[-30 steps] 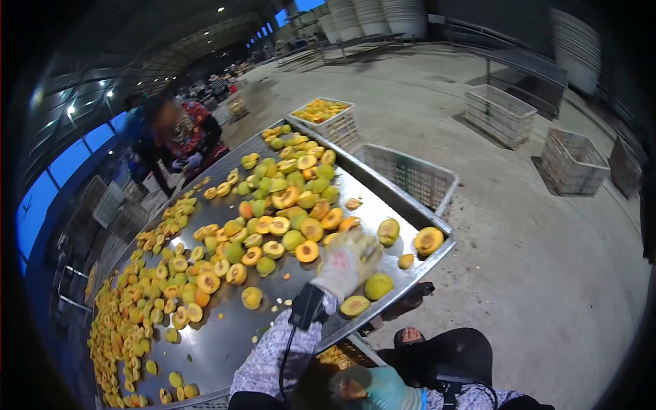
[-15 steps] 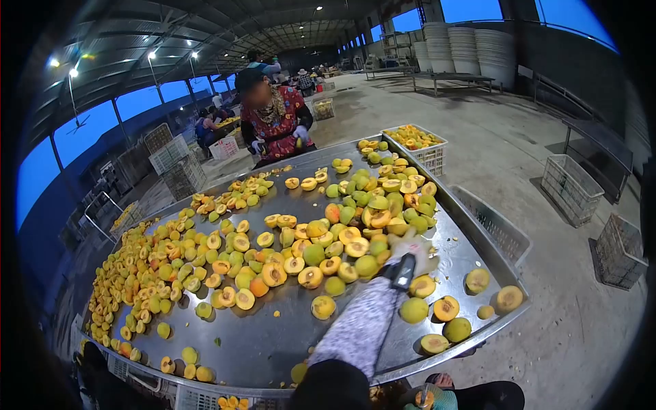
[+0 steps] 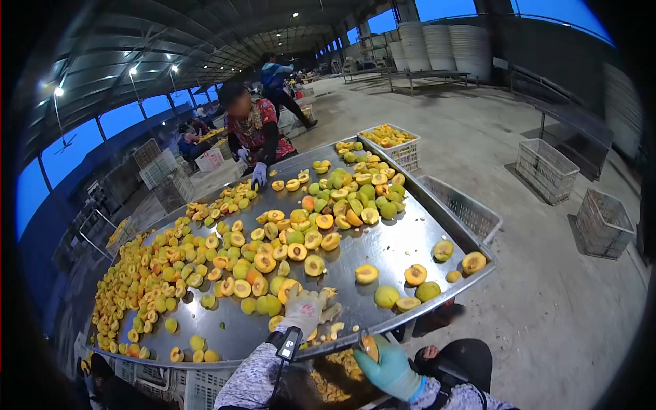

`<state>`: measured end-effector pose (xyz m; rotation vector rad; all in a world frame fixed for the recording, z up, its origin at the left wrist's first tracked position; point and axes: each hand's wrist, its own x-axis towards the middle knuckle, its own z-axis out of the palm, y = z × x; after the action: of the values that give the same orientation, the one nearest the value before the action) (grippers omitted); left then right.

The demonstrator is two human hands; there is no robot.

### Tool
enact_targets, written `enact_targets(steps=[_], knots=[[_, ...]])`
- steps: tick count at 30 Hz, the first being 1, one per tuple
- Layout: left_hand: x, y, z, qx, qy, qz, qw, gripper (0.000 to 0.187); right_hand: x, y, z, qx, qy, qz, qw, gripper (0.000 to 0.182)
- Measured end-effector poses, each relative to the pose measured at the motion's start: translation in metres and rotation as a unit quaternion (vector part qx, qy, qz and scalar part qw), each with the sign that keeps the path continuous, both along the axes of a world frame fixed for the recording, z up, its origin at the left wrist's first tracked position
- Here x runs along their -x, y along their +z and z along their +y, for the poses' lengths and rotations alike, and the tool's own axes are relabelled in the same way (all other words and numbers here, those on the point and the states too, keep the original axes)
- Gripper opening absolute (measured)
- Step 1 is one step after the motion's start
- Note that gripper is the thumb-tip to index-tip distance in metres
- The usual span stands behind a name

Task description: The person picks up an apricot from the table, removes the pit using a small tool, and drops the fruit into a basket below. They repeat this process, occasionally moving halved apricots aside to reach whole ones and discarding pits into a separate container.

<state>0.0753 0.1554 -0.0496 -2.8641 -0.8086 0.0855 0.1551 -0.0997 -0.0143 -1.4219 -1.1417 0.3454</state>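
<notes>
Halved yellow-green peaches (image 3: pixel 264 262), some showing a hollow or stone in the cut face, are spread over a metal table (image 3: pixel 273 348). My left hand (image 3: pixel 304 309), in a pale glove, lies low over the table near its front edge, fingers apart. It touches peach halves beside it, and small fruit scraps are by its fingertips. My right hand (image 3: pixel 391 369), in a teal glove, is closed at the front edge around an orange peach piece (image 3: pixel 370 347). A thin, dark-edged thing shows along that piece; I cannot make out what it is.
A co-worker (image 3: pixel 256 130) leans over the far side, a gloved hand near the fruit. A fruit-filled crate (image 3: pixel 403 154) stands at the far corner, another crate (image 3: pixel 465 205) along the right side. Below the front edge lie fruit scraps (image 3: pixel 338 376). More crates (image 3: pixel 547 171) sit on the floor.
My left hand has drawn back from the right-hand pile toward the front edge. My right hand has risen into view with the peach piece. The co-worker now reaches to the table.
</notes>
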Motion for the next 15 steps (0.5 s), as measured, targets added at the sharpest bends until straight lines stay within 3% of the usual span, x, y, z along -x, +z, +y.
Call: enact_targets(steps=[2, 4, 5, 6, 8, 9, 10, 12, 15], knots=[[0.01, -0.005, -0.009, -0.009, 0.019, 0.023, 1.0, 0.064, 0.0, -0.001, 0.007, 0.026, -0.004, -0.031, 0.999, 0.029], [0.017, -0.001, -0.015, -0.047, -0.012, 0.008, 0.999, 0.064, 0.002, 0.001, 0.012, 0.088, -0.006, 0.081, 0.993, 0.027], [0.021, 0.017, -0.027, -0.036, -0.025, -0.035, 0.998, 0.065, 0.005, -0.015, 0.021, 0.036, -0.031, 0.078, 0.996, 0.016], [0.024, 0.03, -0.031, -0.034, -0.026, -0.036, 0.998, 0.065, 0.004, -0.018, 0.024, 0.038, -0.032, 0.078, 0.996, 0.016], [0.037, 0.049, -0.028, 0.221, -0.035, -0.111, 0.968, 0.07, 0.007, -0.019, 0.025, 0.003, -0.005, 0.129, 0.992, 0.014], [0.044, 0.038, -0.012, 0.233, -0.105, -0.164, 0.953, 0.079, 0.008, -0.01, 0.022, 0.032, 0.002, 0.206, 0.978, 0.012], [0.057, 0.034, -0.01, 0.195, -0.026, -0.157, 0.968, 0.081, 0.006, -0.029, 0.029, -0.011, 0.002, 0.202, 0.979, 0.011], [0.074, 0.024, 0.009, 0.28, 0.021, -0.147, 0.948, 0.083, 0.0, 0.001, 0.028, 0.038, 0.0, 0.265, 0.964, 0.016], [0.081, 0.017, 0.018, 0.271, 0.024, -0.137, 0.952, 0.077, -0.005, 0.04, 0.036, 0.059, 0.031, 0.368, 0.928, 0.024]])
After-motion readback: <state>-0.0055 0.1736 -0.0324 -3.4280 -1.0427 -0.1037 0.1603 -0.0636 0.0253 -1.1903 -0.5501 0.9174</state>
